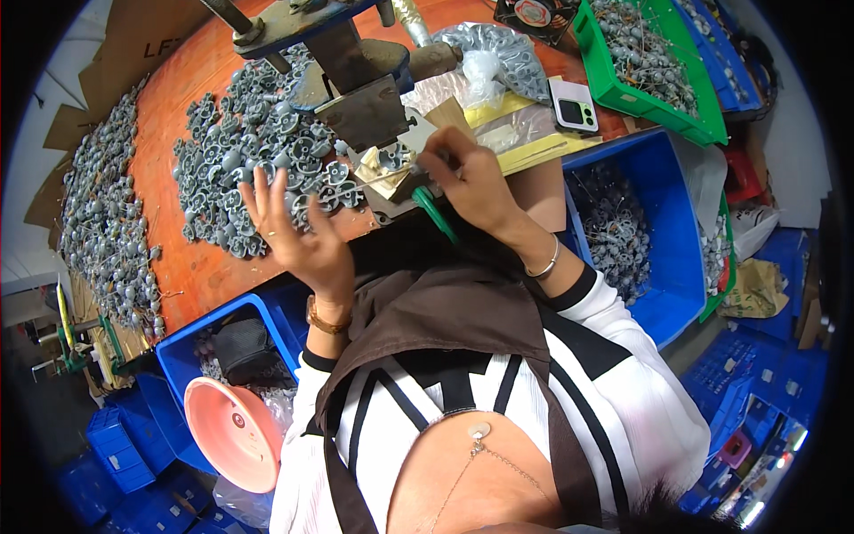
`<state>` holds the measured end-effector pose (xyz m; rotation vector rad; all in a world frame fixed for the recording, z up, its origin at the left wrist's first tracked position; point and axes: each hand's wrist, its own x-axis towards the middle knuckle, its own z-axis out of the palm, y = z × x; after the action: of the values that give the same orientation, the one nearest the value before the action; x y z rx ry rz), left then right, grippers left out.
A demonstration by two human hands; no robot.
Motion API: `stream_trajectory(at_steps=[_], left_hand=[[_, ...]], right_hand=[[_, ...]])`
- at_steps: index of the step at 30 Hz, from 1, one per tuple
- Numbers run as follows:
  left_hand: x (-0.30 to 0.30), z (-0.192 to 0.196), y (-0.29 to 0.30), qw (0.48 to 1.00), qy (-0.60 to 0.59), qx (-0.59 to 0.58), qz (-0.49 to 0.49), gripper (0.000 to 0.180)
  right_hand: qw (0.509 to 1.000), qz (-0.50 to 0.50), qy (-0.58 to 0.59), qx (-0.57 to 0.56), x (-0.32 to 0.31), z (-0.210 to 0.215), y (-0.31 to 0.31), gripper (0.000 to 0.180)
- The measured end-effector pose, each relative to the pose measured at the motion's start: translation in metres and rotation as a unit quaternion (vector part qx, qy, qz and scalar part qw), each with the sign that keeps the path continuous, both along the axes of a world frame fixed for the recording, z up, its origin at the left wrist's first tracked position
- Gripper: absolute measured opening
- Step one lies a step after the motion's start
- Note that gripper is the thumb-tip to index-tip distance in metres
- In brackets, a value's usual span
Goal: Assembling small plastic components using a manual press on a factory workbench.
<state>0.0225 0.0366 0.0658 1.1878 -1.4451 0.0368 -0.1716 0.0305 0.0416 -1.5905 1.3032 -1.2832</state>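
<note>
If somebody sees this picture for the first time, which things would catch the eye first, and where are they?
First, the big heap of grey metal parts spread on the orange table, left of centre. Next, the dark press machine at the top middle, with the right hand at the small part under it while the left hand lifts open beside the heap. The blue bin and green bin on the right also stand out.

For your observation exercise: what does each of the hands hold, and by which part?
Right hand grips a green-handled tool near its upper end. Left hand, fingers spread, holds nothing.
</note>
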Motion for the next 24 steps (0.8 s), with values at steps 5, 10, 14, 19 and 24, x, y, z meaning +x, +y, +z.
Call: stream_trajectory(at_steps=[5,10,14,19,24], left_hand=[[-0.011,-0.005,0.016,0.962,-0.187,0.100,-0.173,0.037],[-0.017,-0.012,0.001,0.962,-0.062,0.182,-0.195,0.027],[-0.014,-0.006,-0.002,0.937,0.006,0.262,-0.232,0.020],[-0.008,-0.032,-0.015,0.950,0.076,0.248,-0.171,0.015],[-0.017,-0.024,-0.023,0.954,0.029,0.244,-0.173,0.016]], right_hand=[[0.988,0.150,-0.022,-0.019,0.014,-0.002,-0.006,0.015],[0.950,0.130,-0.231,0.168,0.018,0.003,-0.007,0.020],[0.939,0.136,-0.269,0.165,0.021,-0.001,-0.008,0.022],[0.999,0.005,0.047,-0.009,0.024,-0.006,-0.009,0.018],[0.953,-0.065,0.283,-0.084,0.030,-0.004,-0.007,0.018]])
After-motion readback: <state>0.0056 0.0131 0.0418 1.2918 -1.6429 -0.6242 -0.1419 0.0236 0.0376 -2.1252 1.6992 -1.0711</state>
